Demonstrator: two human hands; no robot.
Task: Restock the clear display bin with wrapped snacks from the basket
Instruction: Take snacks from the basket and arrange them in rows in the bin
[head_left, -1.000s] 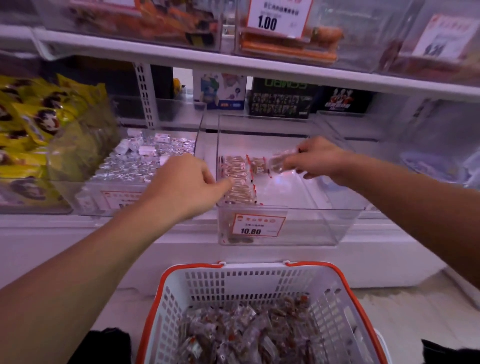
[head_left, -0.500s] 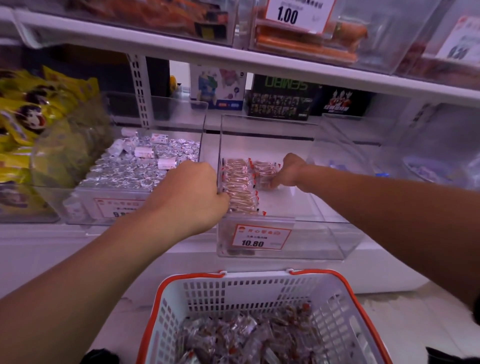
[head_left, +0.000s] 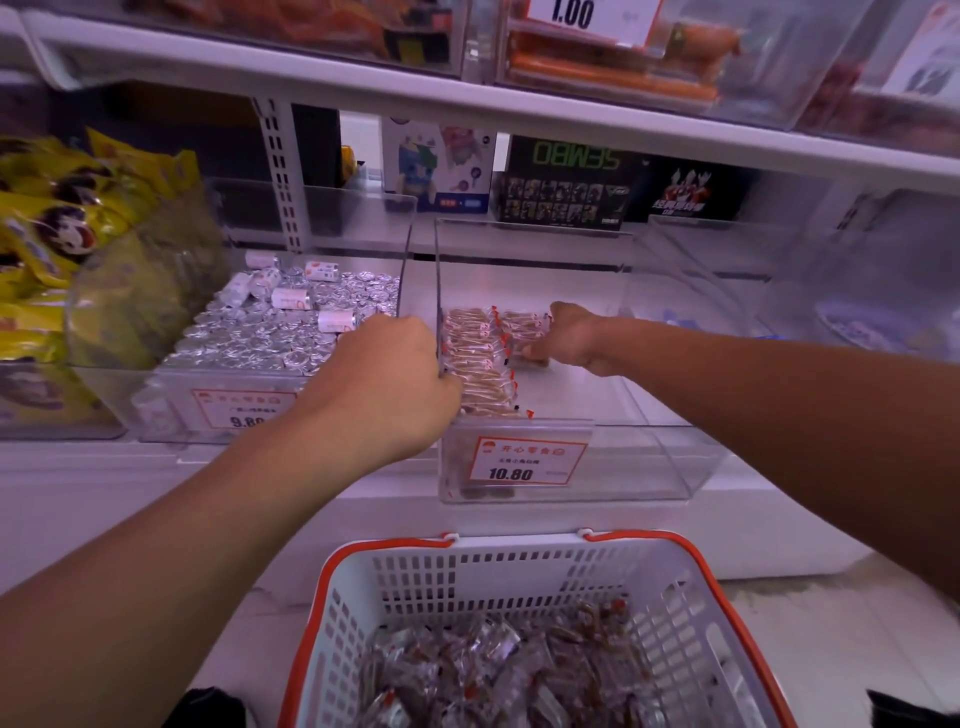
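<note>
Head view: your left hand (head_left: 387, 387) grips the clear bin (head_left: 649, 467)'s thin left wall, while your right hand (head_left: 569, 338) seemingly pinches crinkly wrapped snacks (head_left: 480, 358) near its back-left corner.

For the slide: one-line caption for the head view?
Left hand grips the clear bin wall while right hand sets wrapped snacks inside, above the basket.

Both bare forearms extend forward and converge. The left hand (head_left: 387, 382) shows its back to the camera, fingers curled out of sight. The right hand (head_left: 569, 338) reaches farther forward, wrist slightly bent, fingers curled downward with the fingertips (head_left: 532, 352) low; what they pinch cannot be told.
</note>
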